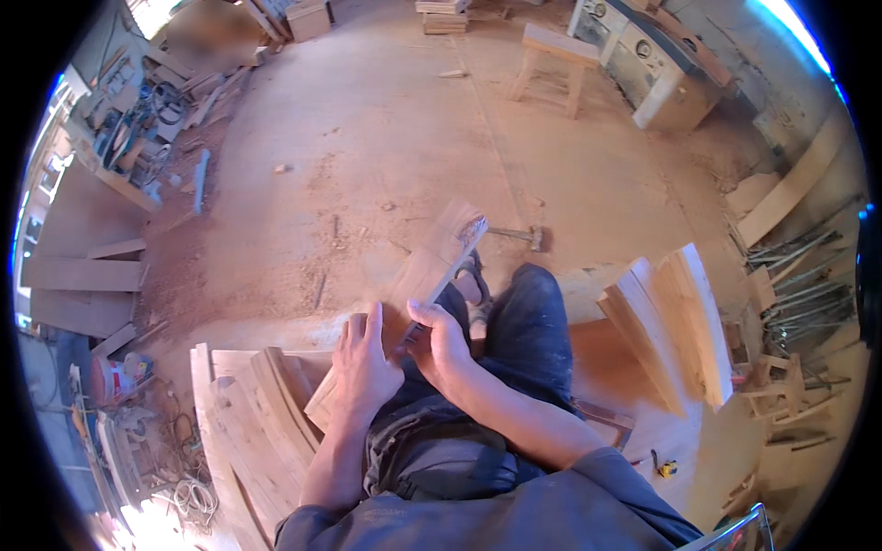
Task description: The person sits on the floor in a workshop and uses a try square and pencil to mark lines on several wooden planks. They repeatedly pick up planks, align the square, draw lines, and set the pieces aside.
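Person is sitting, dark trousers, grey sleeves, forearms coming in from 6 o'clock. Both hands are working one wooden board (432,266) resting across the lap.

Left hand (361,363) is lying flat, fingers spread and open, pressing on the board's near end. Right hand (439,347) is just beside it at 3 o'clock, fingers curled shut around the board's right edge, thumb on top. Hands are almost touching each other.

Board's long axis is running from 7 o'clock to 1 o'clock: near end low at the left knee, far end tilted up and pointing away toward 1 o'clock. Far end is looking rough and splintered, pale against the floor.

At 8 o'clock of the hands a stack of curved wooden pieces (253,413) is lying fanned out on the floor, touching the board's near end or just under it, cannot tell which. At 3 o'clock more planks (680,321) are standing on edge, leaning together. A small yellow tape measure (666,468) is sitting at 4 o'clock, near the right elbow.

Farther out at 1 o'clock a hammer (519,236) is lying on the sawdust-covered floor (367,138), just beyond the board's tip. Well beyond, at 12 o'clock, a wooden stool (554,66) is standing; a machine (648,60) is sitting beside it at 1 o'clock.
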Demonstrator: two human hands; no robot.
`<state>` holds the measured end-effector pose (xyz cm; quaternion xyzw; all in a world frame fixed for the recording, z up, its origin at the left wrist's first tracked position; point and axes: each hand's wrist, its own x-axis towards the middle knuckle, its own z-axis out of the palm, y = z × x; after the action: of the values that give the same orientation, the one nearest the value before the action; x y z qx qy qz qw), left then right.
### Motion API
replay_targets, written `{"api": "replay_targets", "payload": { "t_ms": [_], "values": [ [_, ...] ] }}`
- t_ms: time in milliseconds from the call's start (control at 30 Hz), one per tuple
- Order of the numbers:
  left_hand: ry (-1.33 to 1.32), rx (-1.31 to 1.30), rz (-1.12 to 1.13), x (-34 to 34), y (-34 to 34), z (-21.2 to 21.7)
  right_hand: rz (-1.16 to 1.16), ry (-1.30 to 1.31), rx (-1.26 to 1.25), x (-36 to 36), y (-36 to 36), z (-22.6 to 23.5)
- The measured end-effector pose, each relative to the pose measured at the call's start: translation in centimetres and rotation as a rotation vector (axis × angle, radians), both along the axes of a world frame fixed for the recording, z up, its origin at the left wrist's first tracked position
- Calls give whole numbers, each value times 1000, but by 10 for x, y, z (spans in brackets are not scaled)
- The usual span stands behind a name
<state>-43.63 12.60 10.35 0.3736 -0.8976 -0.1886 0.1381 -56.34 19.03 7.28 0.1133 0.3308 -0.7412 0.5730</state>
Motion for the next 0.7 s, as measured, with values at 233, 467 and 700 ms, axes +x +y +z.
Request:
{"api": "replay_targets", "payload": {
  "t_ms": [233, 467, 700],
  "values": [
    [-33, 330, 246, 27, -10, 30, 231, 35, -72, 8, -12, -2],
    [176, 428, 401, 83, -21, 16, 372, 148, 5, 5, -18, -24],
    [-4, 360, 770, 162, -12, 22, 321, 109, 58, -40, -2, -84]
  ]
}}
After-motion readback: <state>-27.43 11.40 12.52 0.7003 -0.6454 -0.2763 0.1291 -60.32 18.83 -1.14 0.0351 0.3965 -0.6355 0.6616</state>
